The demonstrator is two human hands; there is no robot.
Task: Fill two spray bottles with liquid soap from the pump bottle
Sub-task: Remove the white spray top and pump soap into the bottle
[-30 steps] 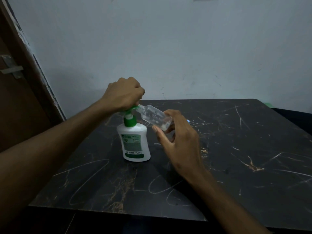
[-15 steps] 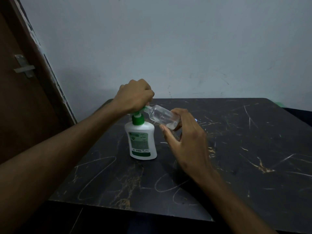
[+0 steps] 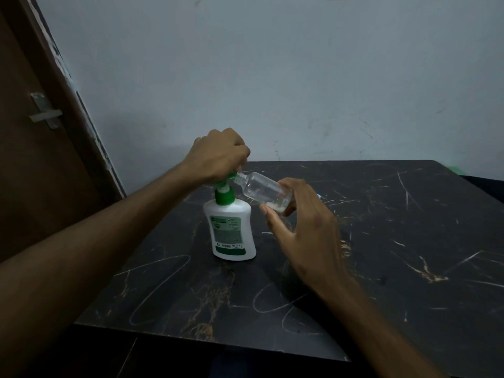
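We are looking down at a dark, scratched marble-pattern table (image 3: pixel 409 268) set against a pale wall. A white pump bottle (image 3: pixel 231 230) with a green collar and label stands upright on the table, a little left of centre.

Our left hand (image 3: pixel 218 155) is clenched in a fist on top of the green pump head (image 3: pixel 227 180), fingers curled over it. Compared with a second ago the white stem between the collar and the head shows more, so the head sits higher; we judge the pump has risen between strokes.

Our right hand (image 3: pixel 302 225) pinches the base end of a small clear spray bottle (image 3: pixel 266 190) between thumb and fingers. The bottle has no cap and lies tilted, its open neck up and left, touching the pump's spout, its base lower and to the right.

The clearest change is inside it: a small pool of whitish soap (image 3: pixel 275 205) now lies at the low end, where a second ago the bottle looked nearly empty. So soap is reaching the bottle, but it is only a small part full.

We judge this to be early in filling the first bottle, with many more strokes needed. A second spray bottle is not in view. A brown door (image 3: pixel 41 132) with a metal latch stands at the left edge.
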